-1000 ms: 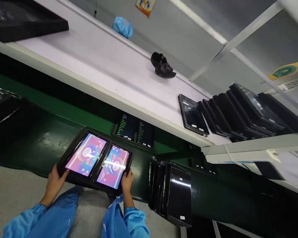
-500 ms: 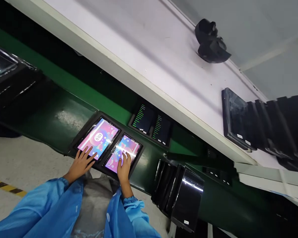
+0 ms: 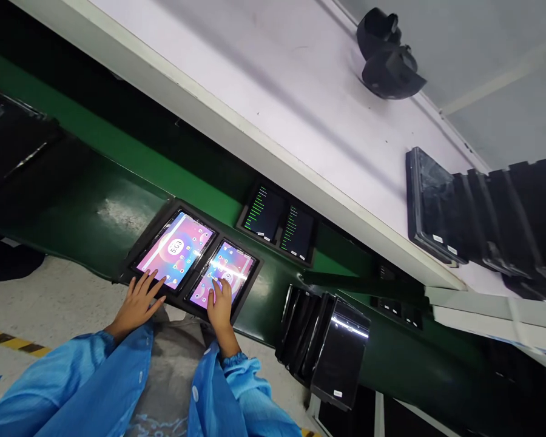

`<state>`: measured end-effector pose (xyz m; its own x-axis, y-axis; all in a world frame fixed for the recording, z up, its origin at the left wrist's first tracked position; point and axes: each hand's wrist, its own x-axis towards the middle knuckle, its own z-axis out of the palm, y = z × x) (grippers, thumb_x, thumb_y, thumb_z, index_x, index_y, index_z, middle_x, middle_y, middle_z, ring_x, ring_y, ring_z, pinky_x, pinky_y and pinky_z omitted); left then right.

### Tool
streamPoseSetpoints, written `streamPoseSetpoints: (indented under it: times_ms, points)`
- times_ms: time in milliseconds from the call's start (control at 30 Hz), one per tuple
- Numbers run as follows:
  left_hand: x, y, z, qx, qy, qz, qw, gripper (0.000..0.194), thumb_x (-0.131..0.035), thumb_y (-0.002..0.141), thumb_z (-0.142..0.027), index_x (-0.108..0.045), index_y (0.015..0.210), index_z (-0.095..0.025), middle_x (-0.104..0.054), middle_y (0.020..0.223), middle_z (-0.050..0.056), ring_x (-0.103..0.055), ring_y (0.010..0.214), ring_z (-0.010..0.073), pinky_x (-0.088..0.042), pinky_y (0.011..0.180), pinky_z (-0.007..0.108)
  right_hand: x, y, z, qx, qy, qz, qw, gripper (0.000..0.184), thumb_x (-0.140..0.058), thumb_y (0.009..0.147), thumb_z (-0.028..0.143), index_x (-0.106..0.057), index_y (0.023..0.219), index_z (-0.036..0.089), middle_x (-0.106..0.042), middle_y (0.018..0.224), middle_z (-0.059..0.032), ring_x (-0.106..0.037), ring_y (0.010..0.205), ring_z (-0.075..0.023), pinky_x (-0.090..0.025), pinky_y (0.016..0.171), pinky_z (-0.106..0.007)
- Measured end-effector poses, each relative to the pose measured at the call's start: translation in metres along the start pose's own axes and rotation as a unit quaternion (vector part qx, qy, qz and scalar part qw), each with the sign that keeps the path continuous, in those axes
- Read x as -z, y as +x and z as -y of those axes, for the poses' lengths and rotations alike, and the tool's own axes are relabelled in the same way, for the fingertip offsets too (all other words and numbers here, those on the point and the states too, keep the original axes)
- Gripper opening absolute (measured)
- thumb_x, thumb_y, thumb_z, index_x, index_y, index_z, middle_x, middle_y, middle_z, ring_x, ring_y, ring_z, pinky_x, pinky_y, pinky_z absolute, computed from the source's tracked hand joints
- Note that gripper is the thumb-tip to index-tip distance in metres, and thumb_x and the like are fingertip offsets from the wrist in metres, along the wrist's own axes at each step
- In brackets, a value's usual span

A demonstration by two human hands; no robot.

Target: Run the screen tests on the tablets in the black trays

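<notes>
Two lit tablets with pink and blue home screens lie side by side in a black tray [image 3: 130,262] on the green bench. My left hand [image 3: 138,305] rests with fingers spread over the lower edge of the left tablet [image 3: 177,246], whose clock reads 5:03. Over the right tablet [image 3: 241,261] is my right hand [image 3: 221,305], its fingers stretched out and apart at the screen. Whether each fingertip touches the glass I cannot tell. Neither hand grips anything.
Behind the tray, two dark tablets [image 3: 264,212] show green lines of text. Several black trays with tablets [image 3: 341,352] lean together at the right. A white shelf [image 3: 273,97] overhangs the bench, bearing a black tape dispenser-like object [image 3: 391,67] and more black trays [image 3: 437,212].
Both hands have let go of the tray's sides and moved onto the two tablet screens. The tray now lies on the bench. The view has shifted, bringing the shelf nearer.
</notes>
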<state>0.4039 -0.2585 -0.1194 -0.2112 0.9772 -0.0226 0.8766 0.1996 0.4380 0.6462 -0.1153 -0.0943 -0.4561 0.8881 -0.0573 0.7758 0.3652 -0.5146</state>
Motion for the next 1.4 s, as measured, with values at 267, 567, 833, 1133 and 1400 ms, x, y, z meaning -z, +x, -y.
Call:
streamPoseSetpoints:
  times_ms: [267,567,833,1133,1400]
  points:
    - [0.002,-0.024,0.008,0.128,-0.039,-0.023,0.991,0.072,-0.038,0.095,-0.052,-0.029,0.155,-0.014,-0.036,0.157,0.022,-0.021,0.151,0.0368,-0.015,0.119,0.062,0.007,0.094,-0.011,-0.029,-0.087,0.012,0.996,0.047,-0.046,0.098,0.03,-0.05,0.145,0.023,-0.026,0.163,-0.0151,-0.009,0.153,-0.0392,-0.024,0.113,-0.07]
    - [0.028,-0.011,0.012,0.278,-0.086,-0.06,0.955,0.083,-0.038,0.092,-0.06,-0.029,0.152,-0.004,-0.028,0.157,0.028,-0.019,0.15,0.0397,-0.02,0.12,0.058,0.024,0.092,-0.035,-0.081,-0.036,-0.051,0.995,0.049,-0.037,0.1,0.036,-0.051,0.144,0.023,-0.023,0.164,-0.0142,-0.011,0.153,-0.0369,-0.025,0.114,-0.065]
    - [0.036,0.055,0.018,0.307,-0.092,-0.086,0.943,0.081,-0.038,0.093,-0.06,-0.027,0.153,-0.006,-0.033,0.155,0.027,-0.024,0.148,0.04,-0.018,0.118,0.063,0.031,0.106,-0.075,-0.155,-0.021,-0.086,0.984,0.062,-0.047,0.093,0.054,-0.054,0.137,0.01,-0.045,0.149,-0.0245,-0.034,0.143,-0.0376,-0.026,0.113,-0.064]
    - [0.043,0.15,0.044,0.291,-0.053,0.063,0.953,0.088,-0.046,0.085,-0.063,-0.041,0.143,0.003,-0.054,0.135,0.03,-0.05,0.128,0.0428,-0.04,0.107,0.051,0.04,0.14,-0.06,-0.174,-0.049,-0.013,0.983,0.051,-0.05,0.093,0.051,-0.061,0.127,0.014,-0.061,0.132,-0.0209,-0.05,0.128,-0.0363,-0.023,0.113,-0.062]
    - [0.036,0.135,0.034,0.268,-0.079,0.104,0.955,0.09,-0.039,0.085,-0.068,-0.041,0.147,-0.004,-0.05,0.144,0.024,-0.043,0.135,0.0419,-0.036,0.11,0.05,0.058,0.133,-0.06,-0.122,-0.115,0.071,0.983,0.05,-0.045,0.098,0.052,-0.07,0.105,0.01,-0.071,0.104,-0.0229,-0.064,0.106,-0.0356,-0.037,0.103,-0.051]
